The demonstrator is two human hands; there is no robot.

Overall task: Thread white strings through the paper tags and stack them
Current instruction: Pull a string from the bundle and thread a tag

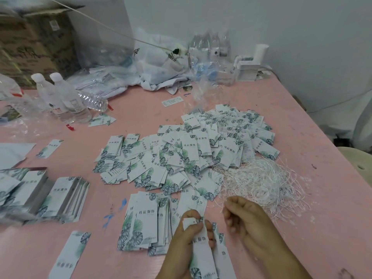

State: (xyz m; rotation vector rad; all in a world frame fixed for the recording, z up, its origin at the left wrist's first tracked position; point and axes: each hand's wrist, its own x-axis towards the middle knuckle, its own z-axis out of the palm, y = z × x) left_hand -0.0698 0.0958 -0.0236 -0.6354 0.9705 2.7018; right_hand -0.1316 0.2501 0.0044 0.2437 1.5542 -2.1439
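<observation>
We see a pink tabletop point(302, 198), marked with small blue smears point(109, 216) just left of the near stack of tags point(145, 220). The tags are white, printed with green and dark teal leaf patterns and dark lettering; the big heap of tags point(181, 158) beyond that stack shows the same print. Right of the heap lies a tangle of white strings point(261, 182), some faintly pink. Far left of the heap stand clear bottles point(66, 99) with white caps, and behind them brown cardboard boxes point(30, 43). The wall point(281, 27) is plain white.
</observation>
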